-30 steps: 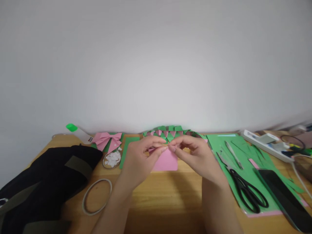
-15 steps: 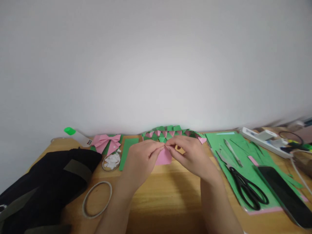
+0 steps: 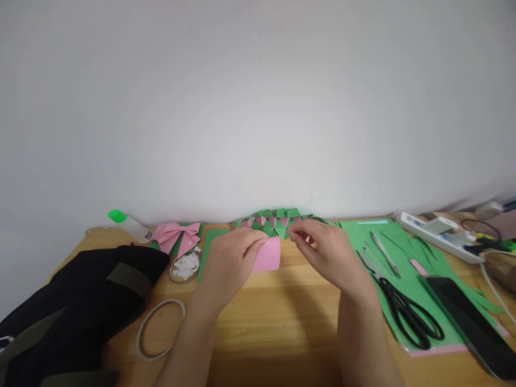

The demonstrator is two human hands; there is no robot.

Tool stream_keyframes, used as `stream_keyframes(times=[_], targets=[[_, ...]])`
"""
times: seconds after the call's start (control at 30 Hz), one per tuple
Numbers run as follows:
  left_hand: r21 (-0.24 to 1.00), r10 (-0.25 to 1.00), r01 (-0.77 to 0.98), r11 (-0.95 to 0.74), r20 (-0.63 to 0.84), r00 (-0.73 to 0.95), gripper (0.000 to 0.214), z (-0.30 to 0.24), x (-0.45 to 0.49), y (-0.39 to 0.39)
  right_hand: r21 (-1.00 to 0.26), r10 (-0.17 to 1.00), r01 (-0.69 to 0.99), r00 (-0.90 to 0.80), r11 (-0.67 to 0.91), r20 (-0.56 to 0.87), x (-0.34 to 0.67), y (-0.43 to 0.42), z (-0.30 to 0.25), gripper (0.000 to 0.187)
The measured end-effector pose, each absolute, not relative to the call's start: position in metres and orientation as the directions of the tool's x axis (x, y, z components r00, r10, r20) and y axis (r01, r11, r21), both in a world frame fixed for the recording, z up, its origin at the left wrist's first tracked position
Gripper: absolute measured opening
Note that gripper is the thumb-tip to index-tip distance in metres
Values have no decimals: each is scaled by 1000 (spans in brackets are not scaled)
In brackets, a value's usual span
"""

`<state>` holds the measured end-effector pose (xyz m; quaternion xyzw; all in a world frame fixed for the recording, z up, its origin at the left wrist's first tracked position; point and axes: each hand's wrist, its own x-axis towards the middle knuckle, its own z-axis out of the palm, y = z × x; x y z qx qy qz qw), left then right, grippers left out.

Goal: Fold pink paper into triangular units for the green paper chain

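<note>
My left hand (image 3: pixel 229 263) pinches the top edge of a small pink paper square (image 3: pixel 269 255) between thumb and fingers. The paper hangs just above the wooden table. To its right, apart from it, is my right hand (image 3: pixel 334 257), thumb and fingertips pressed together; anything in that pinch is too small to make out. Right behind both hands, against the wall, a folded green and pink paper piece (image 3: pixel 278 219) stands, partly covered by my fingers. A green paper strip (image 3: pixel 212 242) lies beside my left hand.
On the left are a dark cloth (image 3: pixel 80 301), a tape roll (image 3: pixel 141 338), a ring holding white scraps (image 3: pixel 186 266), a pink paper bow (image 3: pixel 177 235) and a green-capped glue bottle (image 3: pixel 135 228). On the right, scissors (image 3: pixel 403 306) and a phone (image 3: pixel 467 322) lie on green paper, before a power strip (image 3: pixel 439 236).
My right hand has come away from the pink paper and moved right. My left hand still holds the paper, which has shifted slightly left and shows more of its face.
</note>
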<state>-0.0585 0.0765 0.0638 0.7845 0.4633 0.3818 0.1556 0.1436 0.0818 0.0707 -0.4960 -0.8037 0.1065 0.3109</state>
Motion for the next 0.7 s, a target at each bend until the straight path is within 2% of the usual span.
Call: stream_keyframes(times=[0.17, 0.23, 0.5, 0.7], targets=[[656, 853, 555, -512, 466, 236, 17, 66, -61, 76, -649, 848, 548, -298, 528, 438, 133, 76, 77, 11], [658, 836, 521, -543, 486, 256, 17, 66, -58, 75, -665, 837, 510, -300, 546, 457, 129, 74, 79, 12], [690, 849, 494, -529, 432, 304, 16, 69, -52, 72, -479, 732, 577, -359, 662, 579, 129, 75, 79, 13], [657, 844, 529, -536, 419, 335, 17, 67, -57, 72, -456, 752, 641, -310, 617, 582, 129, 74, 74, 13]])
